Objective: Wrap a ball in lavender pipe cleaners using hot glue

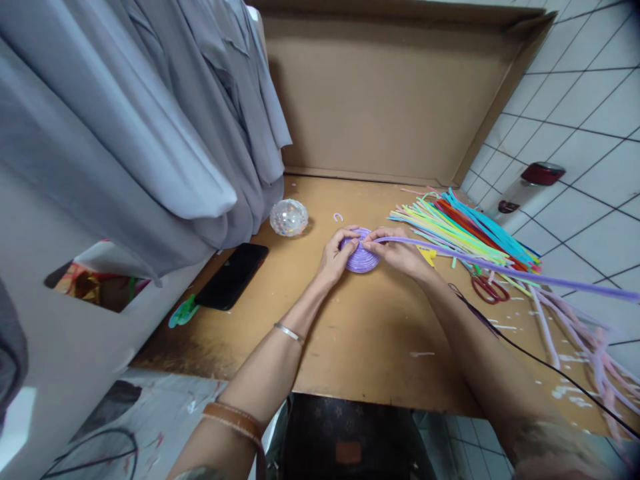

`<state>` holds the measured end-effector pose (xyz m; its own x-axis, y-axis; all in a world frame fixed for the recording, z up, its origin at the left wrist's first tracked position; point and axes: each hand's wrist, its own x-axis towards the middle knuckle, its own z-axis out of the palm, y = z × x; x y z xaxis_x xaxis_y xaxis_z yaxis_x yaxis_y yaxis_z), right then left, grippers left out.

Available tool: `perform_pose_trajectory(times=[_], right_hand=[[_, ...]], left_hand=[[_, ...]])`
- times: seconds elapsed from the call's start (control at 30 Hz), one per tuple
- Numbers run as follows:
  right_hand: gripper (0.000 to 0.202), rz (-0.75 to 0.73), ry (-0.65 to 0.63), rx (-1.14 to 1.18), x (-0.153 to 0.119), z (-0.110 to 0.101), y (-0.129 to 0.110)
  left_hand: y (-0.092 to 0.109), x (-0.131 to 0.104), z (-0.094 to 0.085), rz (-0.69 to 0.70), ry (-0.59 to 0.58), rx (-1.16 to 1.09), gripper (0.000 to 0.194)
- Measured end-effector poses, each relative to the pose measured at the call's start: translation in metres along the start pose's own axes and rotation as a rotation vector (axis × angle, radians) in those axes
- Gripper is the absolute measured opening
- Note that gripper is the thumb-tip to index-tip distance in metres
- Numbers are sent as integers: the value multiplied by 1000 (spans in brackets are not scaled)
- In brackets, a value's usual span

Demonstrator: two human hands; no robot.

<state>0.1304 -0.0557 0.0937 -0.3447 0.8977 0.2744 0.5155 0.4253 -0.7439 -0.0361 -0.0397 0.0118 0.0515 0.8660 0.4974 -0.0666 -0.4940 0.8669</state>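
Note:
A round purple coil (pixel 361 261), wound in rings from fuzzy pipe cleaner, is between my two hands above the table. My left hand (pixel 339 257) grips its left edge, thumb on top. At its upper right, my right hand (pixel 393 250) pinches a purple pipe cleaner (pixel 480 257) whose long free end runs off to the right. Beyond the coil lies a small bent pale piece (pixel 339 217). Under my right hand a yellow tool (pixel 427 255), possibly a glue gun, is partly hidden.
Colourful pipe cleaners (pixel 450 230) lie in a pile at the right, near red-handled scissors (pixel 490 289) and a black cable (pixel 540 360). Loose pale purple strands (pixel 555 320) trail there. Left are a clear faceted bowl (pixel 289 218), a black phone (pixel 233 276) and a green item (pixel 184 311). Cardboard (pixel 375 93) stands behind.

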Motion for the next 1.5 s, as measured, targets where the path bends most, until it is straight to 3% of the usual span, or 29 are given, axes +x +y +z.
perform_pose_trajectory(times=[0.33,0.73,1.23,1.5], right_hand=[[7,62,-48,44,0,-4,1],[17,23,-41,16,2,-8,7],[29,56,169,67,9,11,15],[29,30,197,33,6,14,15]], left_hand=[[1,0,0,6,2,39,21],[9,1,2,-32,24,27,16],[5,0,2,-21,-7,21,15],[4,-1,3,-5,-14,28,15]])
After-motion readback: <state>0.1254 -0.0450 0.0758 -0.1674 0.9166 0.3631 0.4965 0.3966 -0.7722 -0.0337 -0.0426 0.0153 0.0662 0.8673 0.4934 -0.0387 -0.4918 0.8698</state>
